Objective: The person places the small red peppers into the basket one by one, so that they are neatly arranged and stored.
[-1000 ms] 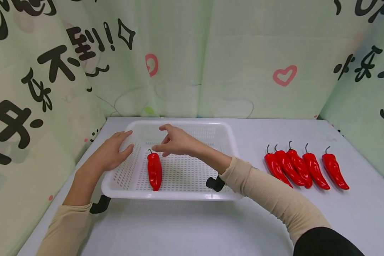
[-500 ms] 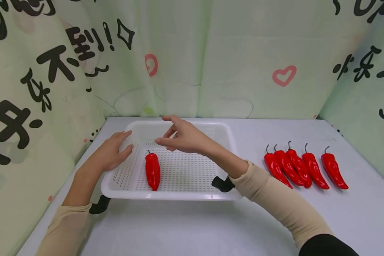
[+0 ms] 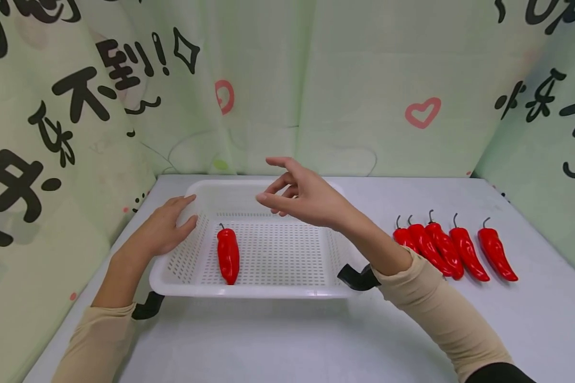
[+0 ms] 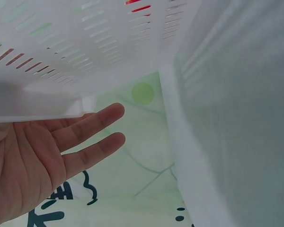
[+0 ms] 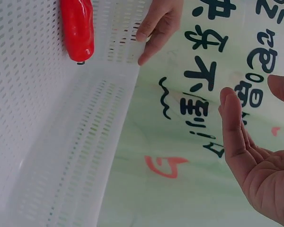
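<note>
A single red chili pepper (image 3: 228, 256) lies in the left part of a white perforated plastic basket (image 3: 254, 291), its stem pointing to the back. At the basket's left rim rests my left hand (image 3: 160, 229), the thumb over the inner side and the fingers outside; in the left wrist view its fingers (image 4: 92, 125) stretch straight out. My right hand (image 3: 311, 197) hovers over the back right of the basket, holding nothing, with thumb and index finger apart. The right wrist view shows the same pepper (image 5: 78, 28) and the spread right hand (image 5: 255, 156).
Several more red chili peppers (image 3: 461, 251) lie in a row on the white table (image 3: 268, 340) to the right of the basket, partly behind the right sleeve. Green printed curtains (image 3: 354, 80) enclose the table at the back and both sides.
My right hand has risen from beside the pepper and moved right and back across the basket. The left hand and the pepper have stayed where they were.
</note>
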### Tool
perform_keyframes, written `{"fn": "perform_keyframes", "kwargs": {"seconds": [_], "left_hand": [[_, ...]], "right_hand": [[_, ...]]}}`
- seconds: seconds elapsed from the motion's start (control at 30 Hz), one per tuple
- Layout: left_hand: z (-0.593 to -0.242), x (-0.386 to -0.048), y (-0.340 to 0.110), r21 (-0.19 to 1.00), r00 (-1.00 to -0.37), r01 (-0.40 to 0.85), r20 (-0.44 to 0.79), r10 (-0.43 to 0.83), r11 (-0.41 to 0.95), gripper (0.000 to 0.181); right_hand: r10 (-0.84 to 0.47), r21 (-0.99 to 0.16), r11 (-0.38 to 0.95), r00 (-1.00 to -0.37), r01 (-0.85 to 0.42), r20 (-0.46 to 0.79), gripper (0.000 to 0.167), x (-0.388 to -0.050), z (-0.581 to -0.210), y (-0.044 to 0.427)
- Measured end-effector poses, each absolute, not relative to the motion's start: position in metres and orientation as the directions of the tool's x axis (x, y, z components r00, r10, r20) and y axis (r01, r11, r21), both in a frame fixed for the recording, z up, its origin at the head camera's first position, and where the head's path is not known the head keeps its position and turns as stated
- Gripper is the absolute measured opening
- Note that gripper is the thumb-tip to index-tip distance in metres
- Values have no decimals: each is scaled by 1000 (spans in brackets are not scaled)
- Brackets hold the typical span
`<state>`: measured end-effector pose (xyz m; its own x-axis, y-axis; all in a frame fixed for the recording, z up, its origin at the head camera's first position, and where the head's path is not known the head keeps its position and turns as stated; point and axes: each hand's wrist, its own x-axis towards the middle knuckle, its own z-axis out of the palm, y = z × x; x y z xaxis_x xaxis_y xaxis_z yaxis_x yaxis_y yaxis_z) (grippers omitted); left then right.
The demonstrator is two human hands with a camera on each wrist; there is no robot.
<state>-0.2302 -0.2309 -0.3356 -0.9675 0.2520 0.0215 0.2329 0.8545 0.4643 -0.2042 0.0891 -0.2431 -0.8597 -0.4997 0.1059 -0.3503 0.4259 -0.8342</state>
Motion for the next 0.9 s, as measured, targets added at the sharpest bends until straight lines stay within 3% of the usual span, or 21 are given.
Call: {"fn": "perform_keyframes", "kwargs": {"seconds": [0.9], "left_hand": [[-338,-229,-232,503,-958,271,55,283,821,65]], "right_hand": [[-422,-804,474,-894,-359,151,73,-181,-249,156]]}}
